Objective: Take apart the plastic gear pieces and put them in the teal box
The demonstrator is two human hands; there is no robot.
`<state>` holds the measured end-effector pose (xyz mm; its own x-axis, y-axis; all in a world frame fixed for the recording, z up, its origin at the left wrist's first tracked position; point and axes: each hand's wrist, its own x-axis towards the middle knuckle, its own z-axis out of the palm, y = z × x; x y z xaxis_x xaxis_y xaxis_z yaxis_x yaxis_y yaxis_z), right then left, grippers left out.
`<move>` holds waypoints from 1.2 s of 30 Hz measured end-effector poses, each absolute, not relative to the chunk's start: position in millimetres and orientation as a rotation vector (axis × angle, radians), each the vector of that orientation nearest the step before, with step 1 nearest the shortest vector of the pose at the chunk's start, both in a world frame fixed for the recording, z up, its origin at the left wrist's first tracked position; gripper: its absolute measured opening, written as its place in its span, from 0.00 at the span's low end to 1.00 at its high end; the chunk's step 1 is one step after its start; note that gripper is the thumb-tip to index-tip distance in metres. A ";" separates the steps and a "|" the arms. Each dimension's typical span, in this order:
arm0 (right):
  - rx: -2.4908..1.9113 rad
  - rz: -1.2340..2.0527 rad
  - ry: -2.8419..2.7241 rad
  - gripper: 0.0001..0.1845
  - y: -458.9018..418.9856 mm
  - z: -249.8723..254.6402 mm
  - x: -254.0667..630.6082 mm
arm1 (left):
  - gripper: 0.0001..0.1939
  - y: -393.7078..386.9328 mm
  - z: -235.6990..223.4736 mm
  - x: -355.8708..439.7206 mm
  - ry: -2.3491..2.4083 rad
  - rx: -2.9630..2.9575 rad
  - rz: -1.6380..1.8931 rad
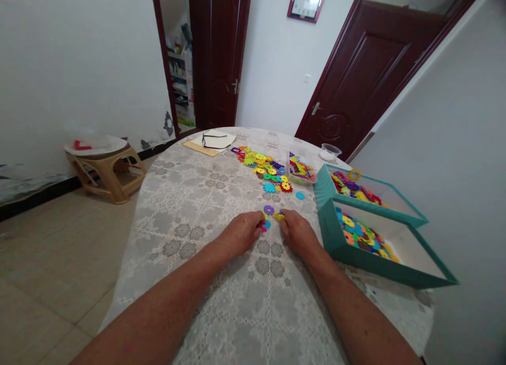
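Both my hands rest on the lace tablecloth (pixel 221 196) near the table's middle. My left hand (pixel 242 232) pinches small plastic flower-shaped discs, pink and cyan (pixel 264 226), at its fingertips. My right hand (pixel 297 231) grips a yellow disc (pixel 279 216). The two hands nearly meet, with the pieces between them. A purple disc (pixel 269 210) lies just beyond my fingers. Farther back, a pile of several coloured discs (pixel 265 169) spreads over the cloth.
Two teal boxes (pixel 336 246) (pixel 324 186) holding coloured discs stand at the right. A clear tub of discs (pixel 299 170), a small clear bowl (pixel 329 152), and glasses on a notebook (pixel 213 141) sit farther back. A stool (pixel 106 167) stands on the floor at left.
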<state>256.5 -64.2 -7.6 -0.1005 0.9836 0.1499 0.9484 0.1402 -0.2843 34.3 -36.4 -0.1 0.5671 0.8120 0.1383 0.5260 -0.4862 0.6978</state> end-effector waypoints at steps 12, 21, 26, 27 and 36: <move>-1.529 0.649 -1.992 0.19 -93.9 6.9 232.0 | 0.01 -42.1 -1.2 45.8 1.019 1.998 0.803; -1.514 0.282 -1.933 0.14 -99.3 32.4 245.9 | 0.06 -32.2 5.0 36.9 1.153 2.024 0.834; -1.641 -0.310 -1.746 0.16 -99.0 51.1 287.6 | 0.20 -20.6 -13.2 28.2 1.301 2.355 0.785; -1.680 -0.441 -1.698 0.16 -98.0 51.8 299.3 | 0.21 -19.2 -17.0 27.8 1.290 2.414 0.730; -1.905 -0.909 -1.395 0.16 -91.8 45.8 358.3 | 0.13 -14.1 -25.8 36.3 1.024 2.734 0.573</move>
